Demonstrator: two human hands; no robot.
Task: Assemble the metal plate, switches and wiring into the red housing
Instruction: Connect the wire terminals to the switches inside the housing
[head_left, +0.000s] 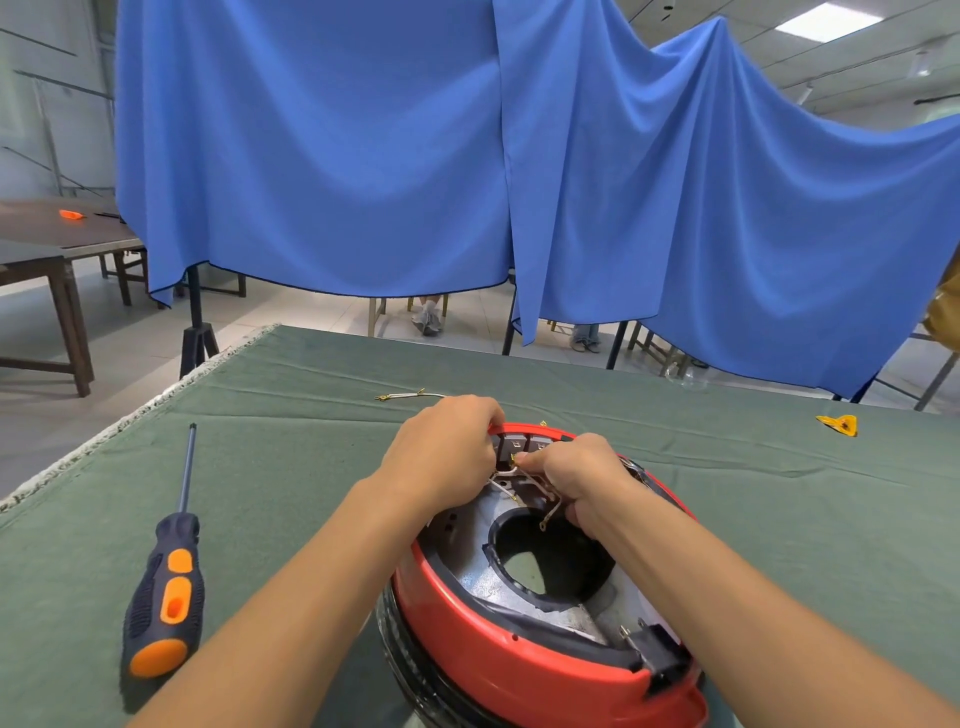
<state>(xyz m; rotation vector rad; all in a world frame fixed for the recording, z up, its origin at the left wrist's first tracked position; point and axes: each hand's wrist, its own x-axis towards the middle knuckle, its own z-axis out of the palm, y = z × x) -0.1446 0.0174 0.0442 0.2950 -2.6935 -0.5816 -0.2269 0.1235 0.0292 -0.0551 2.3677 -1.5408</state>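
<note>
The red housing (483, 639) lies open side up on the green cloth, right in front of me. A metal plate (478, 577) with a large round hole sits inside it. Switches (519, 446) show at the housing's far rim. My left hand (444, 449) grips that far rim with curled fingers. My right hand (576, 475) pinches the end of a white wire (506, 472) by the switches, and more wires (550, 514) with brass terminals hang below it. A black connector (660, 654) sits at the near right rim.
A screwdriver (166, 582) with a black and orange handle lies to the left on the green table cloth (291, 467). One loose white wire (410, 396) rests beyond my hands. A yellow triangular piece (839, 423) lies far right. Blue curtains (467, 156) hang behind the table.
</note>
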